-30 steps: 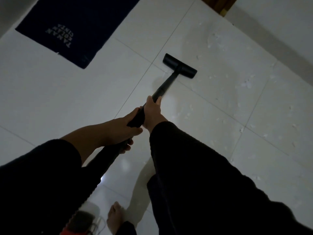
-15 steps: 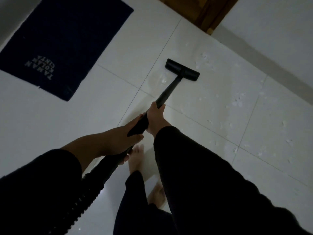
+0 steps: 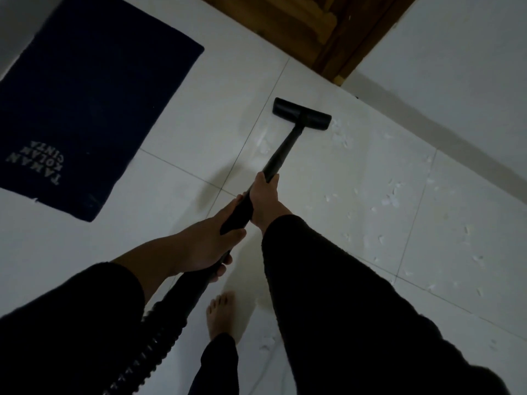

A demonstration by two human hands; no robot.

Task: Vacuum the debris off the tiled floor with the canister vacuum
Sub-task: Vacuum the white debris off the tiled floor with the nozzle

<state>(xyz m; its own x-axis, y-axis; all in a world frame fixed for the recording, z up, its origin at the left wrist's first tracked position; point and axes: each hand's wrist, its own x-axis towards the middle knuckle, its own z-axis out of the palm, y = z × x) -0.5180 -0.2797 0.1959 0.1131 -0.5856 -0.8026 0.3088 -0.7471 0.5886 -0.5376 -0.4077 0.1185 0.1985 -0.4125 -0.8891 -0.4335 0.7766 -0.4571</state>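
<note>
Fingers of the left hand (image 3: 204, 246) wrap the wand (image 3: 278, 161) low, those of the right hand (image 3: 263, 199) curl round it higher; both grips closed. Ribbed hose (image 3: 159, 332) trails at 6 o'clock beside a bare foot (image 3: 221, 315): judged a snag or trip risk. Floor head (image 3: 301, 114) sits flat at 12 o'clock; debris (image 3: 390, 199) lies scattered towards 2 o'clock, likely missed if strokes run straight. Navy mat (image 3: 94, 104) at 10 o'clock could be sucked up
</note>
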